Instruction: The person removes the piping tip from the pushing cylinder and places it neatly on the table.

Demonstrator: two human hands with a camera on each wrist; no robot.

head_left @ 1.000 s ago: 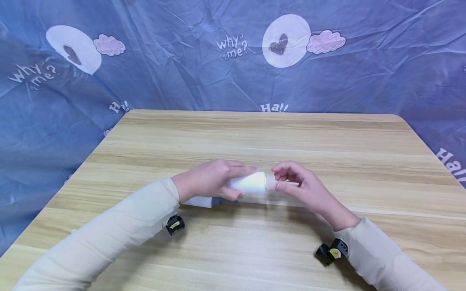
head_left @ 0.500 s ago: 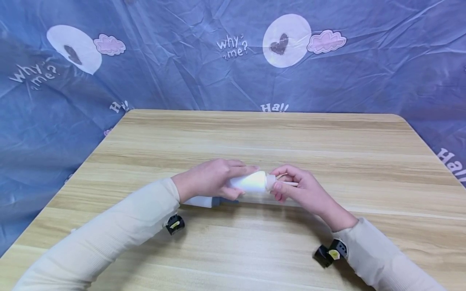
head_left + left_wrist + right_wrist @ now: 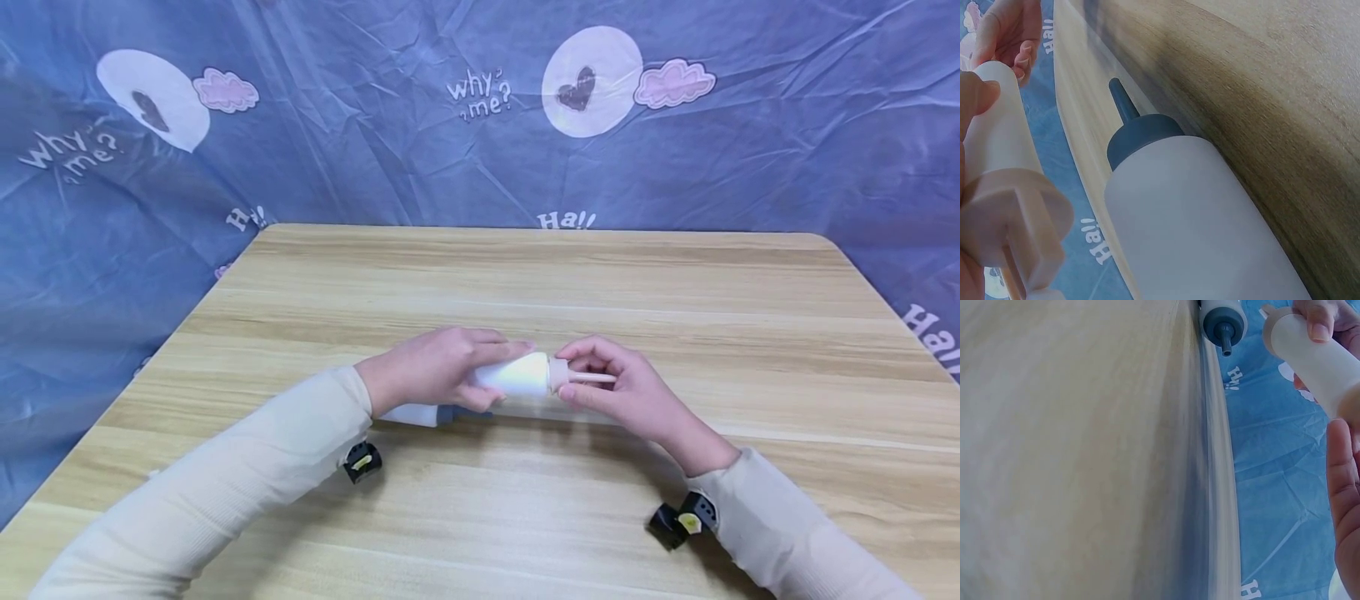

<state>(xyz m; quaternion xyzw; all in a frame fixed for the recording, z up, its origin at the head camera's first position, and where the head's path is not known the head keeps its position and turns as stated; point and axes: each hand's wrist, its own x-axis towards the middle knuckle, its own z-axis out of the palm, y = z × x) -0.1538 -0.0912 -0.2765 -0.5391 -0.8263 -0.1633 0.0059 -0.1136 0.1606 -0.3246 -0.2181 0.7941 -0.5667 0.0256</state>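
A white cylindrical bottle (image 3: 517,377) with a pale beige nozzle cap (image 3: 558,376) is held sideways between two hands above a light wood-grain counter (image 3: 480,517). The left hand (image 3: 435,367) curls around its body; the right hand (image 3: 618,379) pinches the cap at its right end. Another white bottle (image 3: 411,414), with a tapered blue-grey nozzle (image 3: 1143,134), lies just nearside of the left hand.
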